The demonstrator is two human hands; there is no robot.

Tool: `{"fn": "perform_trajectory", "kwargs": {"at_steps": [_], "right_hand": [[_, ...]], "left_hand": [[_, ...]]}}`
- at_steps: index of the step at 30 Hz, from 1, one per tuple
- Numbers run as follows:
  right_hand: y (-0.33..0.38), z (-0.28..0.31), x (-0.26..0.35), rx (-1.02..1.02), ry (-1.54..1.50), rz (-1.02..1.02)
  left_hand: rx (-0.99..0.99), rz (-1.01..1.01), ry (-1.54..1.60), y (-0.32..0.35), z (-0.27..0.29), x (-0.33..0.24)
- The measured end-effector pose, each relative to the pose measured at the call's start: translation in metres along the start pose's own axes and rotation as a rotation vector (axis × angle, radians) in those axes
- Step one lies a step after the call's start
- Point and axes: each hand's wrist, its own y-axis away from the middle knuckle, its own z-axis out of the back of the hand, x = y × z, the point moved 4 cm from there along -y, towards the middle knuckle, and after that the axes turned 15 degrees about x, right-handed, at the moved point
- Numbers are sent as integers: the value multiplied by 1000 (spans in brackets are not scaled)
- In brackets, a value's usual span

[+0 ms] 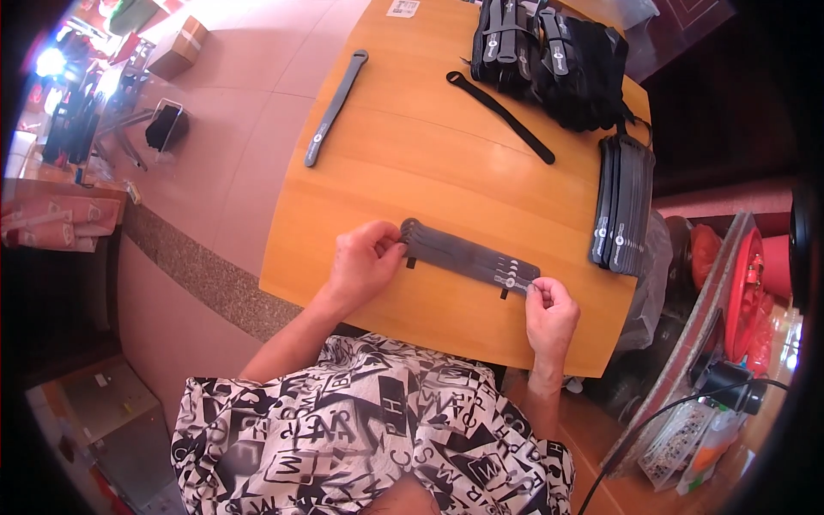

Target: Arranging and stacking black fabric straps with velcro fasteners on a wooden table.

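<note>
A small fanned stack of grey hook-and-loop straps (463,252) lies near the front edge of the wooden table. My left hand (364,264) pinches its left end, beside the slotted heads. At the other end, my right hand (551,316) grips the printed tips between thumb and fingers. Two short black tabs (411,263) stick out from beneath the stack's near side. Farther off, a single grey strap (337,107) rests at the left, and a single black strap (502,118) lies slantwise toward the back.
Bundled dark straps (584,73) are heaped at the table's back right. A thick row of grey straps (621,206) lies along the right edge of the table (412,163). Beyond it are a red round object (743,296) and plastic bags. A cardboard box (178,47) stands on the floor far left.
</note>
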Motion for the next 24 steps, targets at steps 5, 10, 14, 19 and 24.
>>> {"fn": "perform_trajectory", "kwargs": {"at_steps": [5,10,14,19,24], "right_hand": [[3,2,-5,-69,9,54],[-1,-3,0,-68,76,36],[-1,-4,3,-55,79,36],[0,-3,1,-82,67,29],[-1,-3,-2,-94,72,38]], "left_hand": [[-24,-25,-9,-1,-5,2],[-31,-46,-20,0,-1,3],[-44,-30,-21,-1,-1,1],[-36,-38,-44,-2,-2,2],[-32,-7,-9,-2,-3,2]]}}
